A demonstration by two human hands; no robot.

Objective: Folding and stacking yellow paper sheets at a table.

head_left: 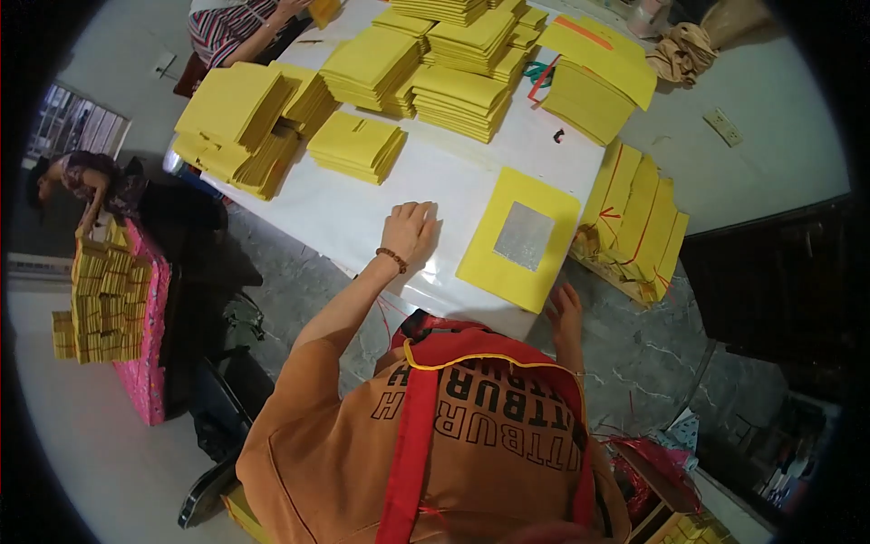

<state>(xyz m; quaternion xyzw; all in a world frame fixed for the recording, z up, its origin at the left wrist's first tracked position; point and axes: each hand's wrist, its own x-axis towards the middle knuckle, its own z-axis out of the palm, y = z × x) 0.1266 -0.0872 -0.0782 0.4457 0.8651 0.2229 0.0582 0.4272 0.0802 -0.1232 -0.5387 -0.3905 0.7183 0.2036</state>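
My left hand [410, 230], with a brown bead bracelet at the wrist, rests on the white tabletop [444, 186] with its fingers lying loosely forward and nothing in them. To its right a single yellow paper sheet [483, 243] lies flat near the front edge, bearing a silver-grey rectangle [524, 236] in its middle. My right hand [566, 314] is low beside the table edge, by the sheet's near right corner. Its fingers are apart; whether they touch the sheet I cannot tell. Beyond my left hand sits a small stack of folded yellow paper [356, 147].
Several yellow paper stacks [372, 68] fill the far side. Tied yellow bundles [630, 222] stand right of the table. One person [240, 36] sits at the far left; another [109, 190] bends over bundles on a pink-covered table [149, 363]. A black chair [222, 399] stands behind my left.
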